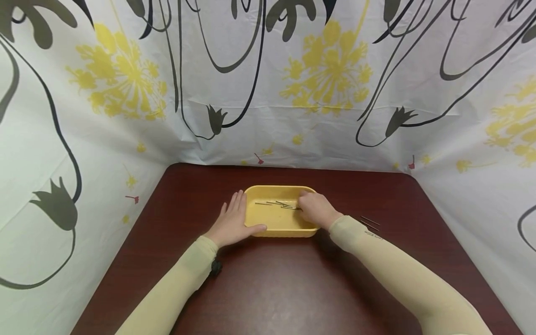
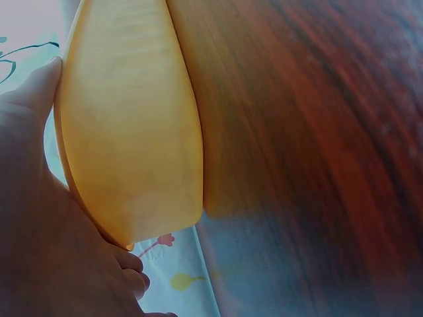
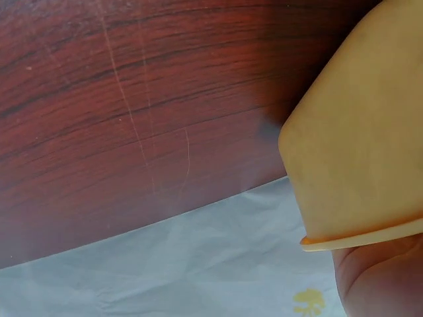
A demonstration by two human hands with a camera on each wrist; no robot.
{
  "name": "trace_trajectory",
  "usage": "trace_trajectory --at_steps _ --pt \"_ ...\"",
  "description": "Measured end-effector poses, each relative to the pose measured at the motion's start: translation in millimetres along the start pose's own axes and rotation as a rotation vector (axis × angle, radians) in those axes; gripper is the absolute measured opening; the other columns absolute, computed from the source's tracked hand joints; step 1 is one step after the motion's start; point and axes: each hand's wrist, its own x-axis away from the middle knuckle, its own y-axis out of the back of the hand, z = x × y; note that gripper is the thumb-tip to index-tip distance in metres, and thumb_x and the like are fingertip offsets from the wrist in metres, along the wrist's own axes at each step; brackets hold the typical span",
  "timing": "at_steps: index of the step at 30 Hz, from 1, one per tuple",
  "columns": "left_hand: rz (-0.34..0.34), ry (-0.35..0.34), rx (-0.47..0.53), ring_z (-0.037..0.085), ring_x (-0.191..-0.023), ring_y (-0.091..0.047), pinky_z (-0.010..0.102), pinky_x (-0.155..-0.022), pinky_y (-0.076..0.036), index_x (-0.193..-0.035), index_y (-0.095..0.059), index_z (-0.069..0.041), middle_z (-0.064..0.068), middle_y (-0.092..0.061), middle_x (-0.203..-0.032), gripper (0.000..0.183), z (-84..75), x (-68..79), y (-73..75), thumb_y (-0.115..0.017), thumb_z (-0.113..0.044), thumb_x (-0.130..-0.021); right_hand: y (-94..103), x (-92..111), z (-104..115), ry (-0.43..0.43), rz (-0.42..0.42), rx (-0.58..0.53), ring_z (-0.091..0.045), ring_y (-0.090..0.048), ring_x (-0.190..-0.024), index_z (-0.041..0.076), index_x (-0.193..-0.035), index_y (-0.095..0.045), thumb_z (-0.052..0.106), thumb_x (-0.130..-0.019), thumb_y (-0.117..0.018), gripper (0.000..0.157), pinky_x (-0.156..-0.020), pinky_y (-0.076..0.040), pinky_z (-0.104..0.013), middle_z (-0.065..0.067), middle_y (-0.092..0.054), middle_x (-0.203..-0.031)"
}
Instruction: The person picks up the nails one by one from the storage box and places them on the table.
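Note:
A shallow yellow plastic tray [image 1: 268,232] sits on the table, with several thin dark metal rods [image 1: 281,204] lying loose on its floor. My left hand [image 1: 232,223] rests against the tray's left end, fingers straight along the outside and thumb over the front rim. In the left wrist view the thumb lies by the rim of the tray [image 2: 132,119]. My right hand [image 1: 315,209] reaches over the right rim into the tray, fingers curled downward. One rod runs up to those fingertips, which are hidden; I cannot tell whether they pinch it.
Two more thin rods [image 1: 370,224] lie on the dark red-brown wooden table [image 1: 268,284], right of the tray beside my right sleeve. A white cloth with yellow and grey flower prints [image 1: 268,149] hangs around the table's back and sides.

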Motion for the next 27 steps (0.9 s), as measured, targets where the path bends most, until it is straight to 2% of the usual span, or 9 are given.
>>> trace_trajectory --at_steps 10,20,27 --pt "0.001 -0.007 0.004 0.027 -0.154 0.001 0.059 -0.118 -0.012 -0.161 -0.003 -0.003 0.013 0.003 -0.168 0.128 -0.3 0.5 1.2 -0.052 -0.087 -0.079 -1.1 -1.5 1.5 0.017 0.000 0.035 -0.018 -0.051 -0.064 0.016 -0.069 -0.068 -0.001 -0.084 -0.067 0.022 -0.054 -0.050 -0.040 -0.004 -0.055 -0.078" --pt "0.002 -0.013 0.011 0.029 -0.154 -0.002 0.059 -0.118 -0.012 -0.161 -0.006 -0.001 0.013 0.002 -0.168 0.131 0.7 1.2 -0.2 -0.046 -0.092 -0.075 -4.4 -3.3 2.1 0.002 0.004 0.080 -0.019 -0.054 -0.060 0.016 -0.072 -0.070 0.001 -0.089 -0.065 0.023 -0.051 -0.051 -0.040 -0.004 -0.057 -0.081" --pt "0.002 -0.008 0.016 0.027 -0.154 0.000 0.058 -0.118 -0.012 -0.161 -0.004 -0.003 0.012 0.002 -0.168 0.130 0.4 1.2 -0.7 -0.049 -0.090 -0.076 -9.1 -4.4 -0.3 0.027 -0.012 0.098 -0.021 -0.055 -0.059 0.016 -0.073 -0.071 0.002 -0.087 -0.066 0.021 -0.049 -0.050 -0.042 -0.005 -0.057 -0.081"
